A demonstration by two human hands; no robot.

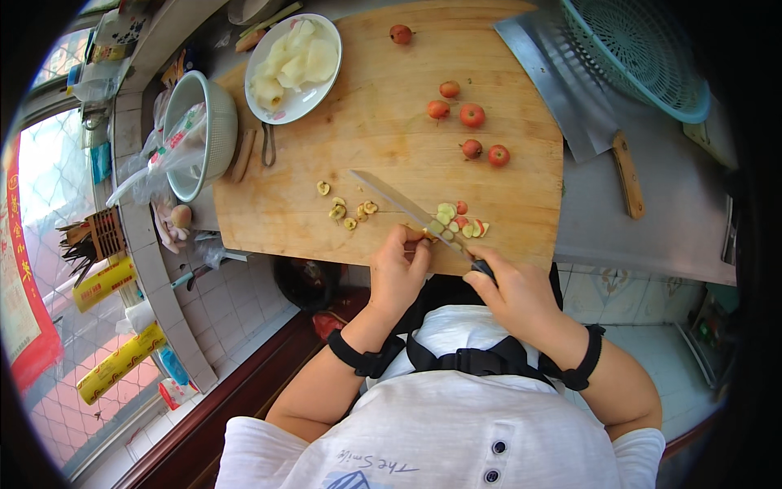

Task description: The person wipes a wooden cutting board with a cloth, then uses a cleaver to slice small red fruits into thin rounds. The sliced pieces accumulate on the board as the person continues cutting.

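My right hand (519, 296) grips the black handle of a kitchen knife (397, 198), whose blade slants up and left over the wooden cutting board (366, 147). My left hand (398, 263) pinches a small piece of fruit (428, 235) against the blade, partly hidden by the fingers. Pale-fleshed, red-skinned pieces (473, 227) lie right of the blade, and some slices cling to it. Left of the blade are several cut core pieces (337, 211). Several whole small red fruits, apparently hawthorns (472, 115), sit farther back on the board.
A white plate of peeled pale fruit chunks (305, 61) rests at the board's back left. A colander with a plastic bag (220, 134) stands left of the board. On the metal counter at right lie a cleaver (562, 91) and a blue plastic basket (641, 55).
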